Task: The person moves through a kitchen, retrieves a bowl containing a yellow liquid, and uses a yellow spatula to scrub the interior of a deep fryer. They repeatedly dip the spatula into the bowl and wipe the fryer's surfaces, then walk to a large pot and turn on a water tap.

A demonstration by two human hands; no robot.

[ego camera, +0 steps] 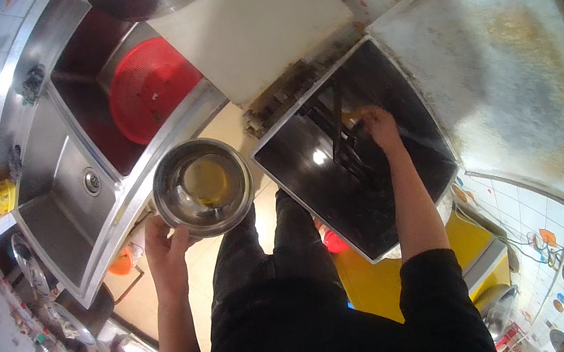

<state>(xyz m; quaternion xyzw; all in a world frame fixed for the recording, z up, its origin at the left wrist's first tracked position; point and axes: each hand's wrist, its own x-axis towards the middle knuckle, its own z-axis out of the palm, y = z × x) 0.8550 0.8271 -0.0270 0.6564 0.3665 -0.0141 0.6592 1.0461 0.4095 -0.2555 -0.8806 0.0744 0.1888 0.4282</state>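
My left hand grips the rim of a round stainless steel bowl, thumb on the near edge. A shallow yellowish liquid appears to lie in it. The bowl is held above the floor, between the sink and a dark rectangular metal basin. My right hand is over that basin with the fingers curled. A small tan piece shows at the fingertips; its kind is unclear. Just left of the hand, dark metal bars cross inside the basin.
A double stainless steel sink stands on the left, with a red plastic colander in its far bowl. A pale board spans the back. Right of the basin rises a stained metal panel. A yellow cabinet stands below the basin.
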